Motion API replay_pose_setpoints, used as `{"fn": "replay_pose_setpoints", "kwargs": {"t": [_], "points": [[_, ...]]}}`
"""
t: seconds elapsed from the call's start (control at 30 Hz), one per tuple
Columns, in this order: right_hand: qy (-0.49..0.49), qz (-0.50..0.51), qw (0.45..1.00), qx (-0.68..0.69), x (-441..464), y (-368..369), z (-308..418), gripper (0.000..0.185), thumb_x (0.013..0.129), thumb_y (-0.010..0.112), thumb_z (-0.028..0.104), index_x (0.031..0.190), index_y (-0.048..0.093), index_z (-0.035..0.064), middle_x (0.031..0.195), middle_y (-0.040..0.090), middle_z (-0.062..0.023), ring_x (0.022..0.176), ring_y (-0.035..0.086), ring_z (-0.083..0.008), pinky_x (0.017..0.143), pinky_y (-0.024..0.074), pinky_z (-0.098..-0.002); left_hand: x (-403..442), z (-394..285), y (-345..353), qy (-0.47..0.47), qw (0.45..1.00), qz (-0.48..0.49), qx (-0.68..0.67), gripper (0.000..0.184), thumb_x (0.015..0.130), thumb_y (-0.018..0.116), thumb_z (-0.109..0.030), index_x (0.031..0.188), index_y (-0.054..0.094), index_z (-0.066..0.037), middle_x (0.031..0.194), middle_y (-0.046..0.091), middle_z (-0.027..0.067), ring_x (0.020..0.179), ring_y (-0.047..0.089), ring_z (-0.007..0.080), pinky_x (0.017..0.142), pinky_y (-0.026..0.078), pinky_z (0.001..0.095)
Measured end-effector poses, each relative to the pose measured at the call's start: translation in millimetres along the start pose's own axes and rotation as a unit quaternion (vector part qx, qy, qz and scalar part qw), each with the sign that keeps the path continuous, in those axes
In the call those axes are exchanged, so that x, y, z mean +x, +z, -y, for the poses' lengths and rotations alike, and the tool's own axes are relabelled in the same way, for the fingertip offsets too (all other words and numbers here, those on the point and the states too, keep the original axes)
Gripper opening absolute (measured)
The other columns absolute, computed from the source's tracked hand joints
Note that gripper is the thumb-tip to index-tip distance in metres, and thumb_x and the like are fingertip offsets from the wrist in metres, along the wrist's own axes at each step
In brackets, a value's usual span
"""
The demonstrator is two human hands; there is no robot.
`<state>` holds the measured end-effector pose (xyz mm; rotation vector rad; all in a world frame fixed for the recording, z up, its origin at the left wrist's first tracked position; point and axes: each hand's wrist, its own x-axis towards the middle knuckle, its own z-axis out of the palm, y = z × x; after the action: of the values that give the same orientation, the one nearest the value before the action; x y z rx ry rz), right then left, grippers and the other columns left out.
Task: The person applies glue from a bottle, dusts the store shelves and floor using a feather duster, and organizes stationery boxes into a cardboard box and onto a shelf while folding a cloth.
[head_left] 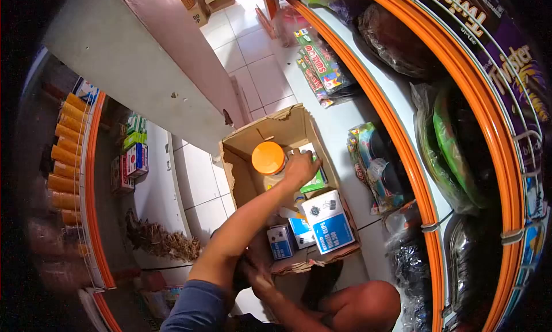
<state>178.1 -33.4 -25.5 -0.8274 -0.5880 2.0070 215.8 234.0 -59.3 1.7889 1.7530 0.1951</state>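
Note:
My left hand (301,167) reaches down into an open cardboard box (261,127) on the floor. Its fingers are curled over a green and white pack (313,185), partly covered by the hand. Just left of those fingers stands a jar with an orange lid (268,158). Nearer to me, a large white and blue binder clips box (329,221) lies tilted at the right edge, and smaller blue and white boxes (280,242) sit beside it. My right hand (256,278) is low, by my left elbow; shadow and the arm hide its fingers.
Orange-edged shelves (397,119) with plastic-wrapped goods run along the right. A pale upright panel (155,62) stands left of the box. Another shelf (152,177) at left holds small boxes and a dry, brownish bundle (164,240). White floor tiles (256,50) extend beyond.

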Motion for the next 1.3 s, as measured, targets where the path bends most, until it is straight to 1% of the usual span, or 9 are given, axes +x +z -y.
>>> {"fn": "replay_pose_setpoints", "kwargs": {"t": [0.27,0.33,0.37,0.47,0.6,0.73,0.93,1.07,1.3], "points": [[0.037,-0.091,0.992,-0.084,-4.4,3.7,40.9,0.04,0.087,0.046,0.014,0.126,0.045,0.0028,0.122,0.051,-0.0112,0.113,0.045,-0.0199,0.096,0.0344,-0.0294,35.8,29.9,49.2,-0.064,0.997,-0.022,0.04,0.054,0.087,0.047,-0.042,0.122,0.046,-0.001,0.113,0.046,0.0334,0.1,0.051,0.0455,0.086,0.043,0.0489],[0.084,-0.085,0.99,-0.068,-4.1,-17.0,-0.6,0.039,0.087,0.045,0.013,0.125,0.046,0.0028,0.12,0.051,-0.0105,0.11,0.047,-0.019,0.093,0.0356,-0.0291,57.9,70.1,69.8,0.126,0.988,0.054,0.071,0.059,0.085,0.049,-0.044,0.125,0.043,-0.002,0.114,0.049,0.0298,0.1,0.052,0.0451,0.084,0.043,0.0501],[0.127,-0.098,0.986,-0.055,-1.0,-29.9,-22.3,0.039,0.087,0.044,0.011,0.124,0.046,0.0027,0.119,0.052,-0.0098,0.106,0.048,-0.0181,0.091,0.0367,-0.0288,48.7,54.8,58.1,0.008,0.999,0.028,-0.014,0.056,0.084,0.052,-0.043,0.122,0.046,-0.002,0.105,0.056,0.0252,0.095,0.055,0.0421,0.082,0.045,0.0492],[0.092,0.074,0.975,-0.188,11.9,-38.8,-14.0,0.047,0.087,0.055,0.017,0.13,0.039,0.0042,0.129,0.043,-0.0122,0.112,0.044,-0.0226,0.095,0.0366,-0.0332,-11.1,42.8,-18.0,0.131,0.989,-0.02,-0.065,0.045,0.086,0.053,-0.041,0.099,0.052,0.001,0.086,0.057,0.024,0.083,0.056,0.0378,0.071,0.044,0.0466],[0.058,-0.026,0.98,-0.186,-1.6,31.9,45.7,0.035,0.083,0.052,0.006,0.118,0.048,0.0011,0.114,0.052,-0.0077,0.101,0.048,-0.0167,0.088,0.038,-0.0284,-115.7,61.6,-113.9,0.224,0.959,-0.065,-0.161,0.036,0.09,0.049,-0.035,0.091,0.054,0.001,0.083,0.057,0.02,0.078,0.057,0.0333,0.069,0.045,0.0418],[-0.026,-0.062,0.971,-0.231,-8.7,48.5,28.0,0.04,0.082,0.055,0.004,0.12,0.046,0.0002,0.116,0.05,-0.0082,0.101,0.048,-0.0183,0.089,0.0379,-0.0289,-240.6,116.5,-161.5,-0.017,0.968,-0.045,-0.248,0.038,0.092,0.047,-0.036,0.107,0.054,-0.002,0.089,0.06,0.0123,0.081,0.057,0.0207,0.073,0.046,0.0337],[-0.05,0.148,0.878,-0.452,0.4,84.1,-7.6,0.053,0.08,0.06,0.007,0.128,0.038,-0.0005,0.118,0.049,-0.0105,0.105,0.048,-0.0215,0.09,0.0387,-0.0315,-344.6,173.7,-81.5,-0.019,0.871,-0.188,-0.453,0.045,0.09,0.052,-0.039,0.117,0.05,-0.003,0.106,0.058,0.009,0.094,0.056,0.0195,0.083,0.044,0.031],[0.032,0.384,0.853,-0.353,51.4,66.9,-44.6,0.055,0.079,0.062,0.011,0.128,0.038,0.0019,0.114,0.052,-0.0136,0.103,0.051,-0.0246,0.087,0.0416,-0.0343,-375.7,205.6,-82.8,-0.221,0.63,-0.219,-0.711,0.039,0.086,0.059,-0.032,0.114,0.052,-0.004,0.102,0.058,0.0072,0.093,0.055,0.0151,0.08,0.045,0.0278],[-0.067,0.216,0.65,-0.725,79.9,59.0,-121.7,0.053,0.077,0.062,0.012,0.126,0.042,0.0066,0.104,0.058,-0.0194,0.097,0.057,-0.0339,0.079,0.0456,-0.038,-404.2,272.9,-62.2,-0.327,0.631,-0.316,-0.629,0.047,0.082,0.064,-0.027,0.121,0.048,-0.007,0.11,0.056,0.0104,0.103,0.051,0.0215,0.085,0.042,0.0344]]}}
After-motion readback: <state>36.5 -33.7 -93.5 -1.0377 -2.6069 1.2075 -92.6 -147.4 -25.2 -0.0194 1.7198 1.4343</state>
